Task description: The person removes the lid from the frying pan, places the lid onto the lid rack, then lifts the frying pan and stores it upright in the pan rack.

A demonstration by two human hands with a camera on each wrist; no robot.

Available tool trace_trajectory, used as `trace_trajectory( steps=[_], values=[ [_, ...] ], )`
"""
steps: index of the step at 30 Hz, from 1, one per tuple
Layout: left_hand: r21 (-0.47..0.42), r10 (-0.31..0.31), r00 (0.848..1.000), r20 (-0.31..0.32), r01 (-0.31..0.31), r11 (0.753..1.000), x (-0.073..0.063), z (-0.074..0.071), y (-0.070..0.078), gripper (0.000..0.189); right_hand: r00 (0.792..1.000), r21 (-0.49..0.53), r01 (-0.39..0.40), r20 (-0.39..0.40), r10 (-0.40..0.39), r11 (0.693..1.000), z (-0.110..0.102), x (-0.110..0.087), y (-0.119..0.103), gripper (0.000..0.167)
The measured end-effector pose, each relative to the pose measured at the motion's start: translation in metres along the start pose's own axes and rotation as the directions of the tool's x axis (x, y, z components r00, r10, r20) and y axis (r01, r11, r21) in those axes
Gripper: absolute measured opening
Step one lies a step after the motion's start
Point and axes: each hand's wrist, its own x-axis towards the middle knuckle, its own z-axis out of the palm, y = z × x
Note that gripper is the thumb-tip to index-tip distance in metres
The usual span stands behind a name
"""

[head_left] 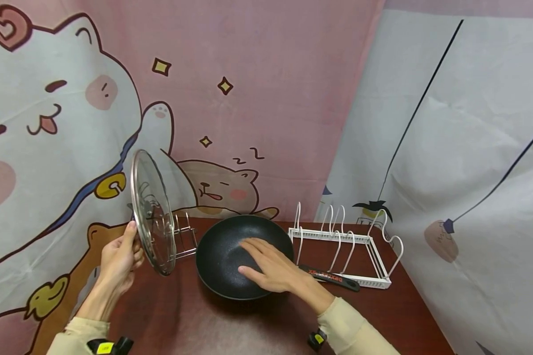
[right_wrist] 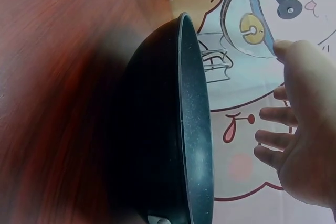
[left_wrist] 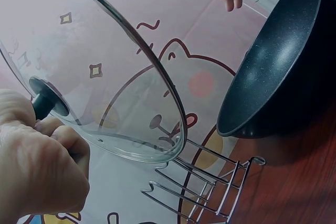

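A glass lid (head_left: 154, 212) with a metal rim is held up on edge by my left hand (head_left: 121, 259). In the left wrist view, the fingers curl round the lid's dark knob (left_wrist: 48, 98). A black wok (head_left: 224, 261) stands upright on the table, its long handle (head_left: 330, 277) pointing right. Over the wok's opening hovers my right hand (head_left: 271, 266), palm down, fingers extended and thumb spread. The right wrist view shows this hand (right_wrist: 302, 135) above the wok rim, with a gap between them and nothing in its fingers.
To the right of the wok stands a white rack (head_left: 377, 256) with several upright wire dividers; the wok's handle lies across its front rail. Behind the lid is a small metal wire rack (head_left: 185, 241). A printed cloth (head_left: 284, 98) hangs behind the reddish-brown table (head_left: 182, 320).
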Motion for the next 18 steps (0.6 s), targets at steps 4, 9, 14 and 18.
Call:
trace_trajectory(
  steps=[4, 9, 14, 18],
  values=[
    [0.008, -0.003, 1.000, -0.004, 0.003, 1.000, 0.000, -0.001, -0.001, 0.061, 1.000, 0.019, -0.011, 0.013, 0.011, 1.000, 0.003, 0.008, 0.000, 0.068],
    [0.007, -0.001, 1.000, 0.000, 0.001, 1.000, 0.000, -0.002, -0.001, 0.061, 0.999, 0.047, -0.035, 0.030, 0.034, 0.998, 0.005, 0.019, -0.004, 0.069],
    [-0.011, 0.002, 1.000, 0.010, -0.002, 1.000, 0.000, -0.003, 0.000, 0.060, 0.997, 0.102, -0.058, 0.047, 0.053, 0.993, 0.008, 0.032, -0.006, 0.069],
    [-0.015, 0.002, 1.000, 0.010, -0.002, 1.000, 0.000, -0.003, 0.001, 0.059, 0.996, 0.142, -0.077, 0.052, 0.070, 0.987, 0.010, 0.043, -0.008, 0.069]
  ],
)
